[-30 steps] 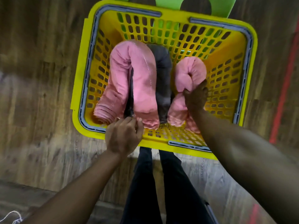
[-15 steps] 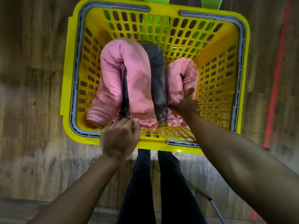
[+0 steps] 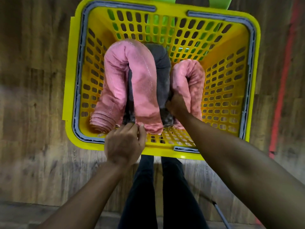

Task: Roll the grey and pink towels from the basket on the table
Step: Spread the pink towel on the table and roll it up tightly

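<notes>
A yellow perforated basket (image 3: 77,66) stands on the wooden floor. Inside it a large rolled pink towel (image 3: 140,76) is bent into an arch. A dark grey rolled towel (image 3: 162,71) lies between it and a smaller bent pink roll (image 3: 194,76) on the right. My left hand (image 3: 123,144) is at the near rim, its fingertips pinching the near end of the grey towel beside the big pink roll. My right hand (image 3: 175,104) reaches down into the basket between the grey towel and the smaller pink roll; its fingers are hidden among the cloth.
The basket has grey handles (image 3: 247,63) folded along its rim. A green object (image 3: 158,0) shows behind the far wall. My dark trouser legs (image 3: 158,187) stand just in front of the basket. A red stripe (image 3: 283,80) runs along the floor at right.
My right hand has slid from the top of the smaller pink roll leftward and deeper, into the gap by the grey towel. My left hand has stayed at the near end of the towels.
</notes>
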Demonstrator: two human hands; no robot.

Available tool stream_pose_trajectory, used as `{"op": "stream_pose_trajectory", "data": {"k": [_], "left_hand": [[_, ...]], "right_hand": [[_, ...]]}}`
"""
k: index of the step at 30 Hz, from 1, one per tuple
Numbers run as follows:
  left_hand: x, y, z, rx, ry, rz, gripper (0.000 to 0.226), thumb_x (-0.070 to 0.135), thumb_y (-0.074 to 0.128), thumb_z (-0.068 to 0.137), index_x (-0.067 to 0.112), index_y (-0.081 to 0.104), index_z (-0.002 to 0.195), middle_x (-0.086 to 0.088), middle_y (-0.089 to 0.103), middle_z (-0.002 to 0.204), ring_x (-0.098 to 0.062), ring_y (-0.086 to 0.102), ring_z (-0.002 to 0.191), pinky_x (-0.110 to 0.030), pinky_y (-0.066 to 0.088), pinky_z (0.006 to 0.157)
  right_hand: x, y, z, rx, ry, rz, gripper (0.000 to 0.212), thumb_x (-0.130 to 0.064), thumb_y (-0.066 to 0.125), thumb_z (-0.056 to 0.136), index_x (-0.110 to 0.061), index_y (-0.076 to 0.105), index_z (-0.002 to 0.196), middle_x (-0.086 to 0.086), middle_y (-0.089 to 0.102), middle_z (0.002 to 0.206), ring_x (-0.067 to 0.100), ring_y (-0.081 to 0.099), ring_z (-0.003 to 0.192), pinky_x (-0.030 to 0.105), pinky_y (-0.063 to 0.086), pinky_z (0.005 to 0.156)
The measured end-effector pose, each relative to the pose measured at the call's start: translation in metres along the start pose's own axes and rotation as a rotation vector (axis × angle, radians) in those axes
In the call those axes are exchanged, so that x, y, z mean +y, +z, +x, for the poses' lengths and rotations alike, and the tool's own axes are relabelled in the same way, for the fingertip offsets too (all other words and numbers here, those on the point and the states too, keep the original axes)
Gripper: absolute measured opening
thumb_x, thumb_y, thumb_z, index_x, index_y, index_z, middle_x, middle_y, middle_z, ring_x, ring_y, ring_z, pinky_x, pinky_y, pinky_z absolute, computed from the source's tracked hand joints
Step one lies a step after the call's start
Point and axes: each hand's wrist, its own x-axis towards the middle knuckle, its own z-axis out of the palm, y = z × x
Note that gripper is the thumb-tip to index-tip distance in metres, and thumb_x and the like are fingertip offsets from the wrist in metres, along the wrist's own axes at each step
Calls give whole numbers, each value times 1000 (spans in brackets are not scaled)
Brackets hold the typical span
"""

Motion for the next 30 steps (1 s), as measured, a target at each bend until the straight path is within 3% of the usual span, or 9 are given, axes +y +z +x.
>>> {"op": "stream_pose_trajectory", "data": {"k": [4, 8, 12, 14, 18, 21, 23, 27, 30], "left_hand": [[0, 0, 1, 21, 13, 10, 34, 26, 51, 92, 17, 60, 61, -5, 60, 60, -29, 57, 53, -30, 32, 46], [0, -2, 0, 52, 24, 5, 33, 25, 52, 92, 17, 58, 60, -5, 59, 59, -29, 57, 52, -30, 34, 46], [0, 1, 1, 60, 34, 15, 34, 26, 51, 93, 18, 58, 60, -5, 59, 60, -29, 58, 54, -31, 35, 46], [0, 2, 0, 67, 33, 15, 35, 26, 50, 94, 18, 59, 61, -5, 60, 60, -29, 58, 54, -32, 36, 46], [1, 3, 0, 92, 42, 16, 35, 25, 50, 93, 17, 57, 60, -6, 60, 60, -29, 58, 54, -31, 36, 47], [1, 3, 0, 99, 33, 21, 35, 25, 52, 93, 18, 57, 59, -5, 60, 59, -28, 59, 53, -30, 35, 46], [1, 3, 0, 107, 32, 24, 35, 25, 54, 92, 18, 58, 58, -4, 61, 59, -27, 58, 52, -28, 33, 47], [1, 2, 0, 111, 33, 9, 34, 25, 53, 92, 18, 58, 59, -4, 62, 59, -26, 58, 51, -27, 31, 47], [1, 2, -1, 83, 8, 1, 34, 27, 52, 92, 18, 59, 60, -4, 61, 60, -27, 58, 52, -28, 34, 47]], "right_hand": [[-14, 8, -1, -109, 180, 126, 65, -25, 57, 84, 4, 37, 138, 26, 49, 134, 40, 47, 123, 44, 39, 103], [-17, 7, 2, -210, 93, 37, 70, -31, 58, 79, 6, 42, 135, 27, 49, 135, 40, 45, 126, 43, 36, 106], [-21, 11, 0, -277, 239, -47, 88, -45, 46, 83, -4, 12, 153, 23, 24, 155, 41, 24, 141, 43, 21, 115], [-24, 12, 2, -314, 270, -83, 81, -45, 44, 89, -9, 10, 154, 17, 24, 156, 39, 22, 142, 44, 21, 115], [-34, 7, 1, -335, 248, 160, 54, -24, 48, 94, -2, 35, 142, 10, 47, 131, 30, 47, 122, 31, 41, 98], [-38, 20, -8, -388, 239, 473, 54, -21, 54, 79, 2, 51, 128, 5, 54, 92, 15, 56, 77, 8, 44, 51], [-32, 27, -10, -423, 297, 563, 38, -19, 52, 80, -5, 55, 114, 4, 53, 83, 7, 55, 61, 12, 41, 42], [-40, -1, -20, -367, 364, 431, 22, -14, 51, 95, 0, 60, 108, 25, 63, 113, 25, 61, 76, 28, 46, 56], [-59, -25, -36, 35, 320, 331, 33, -19, 48, 95, -4, 59, 122, 20, 62, 122, 32, 60, 108, 31, 45, 78]]}}
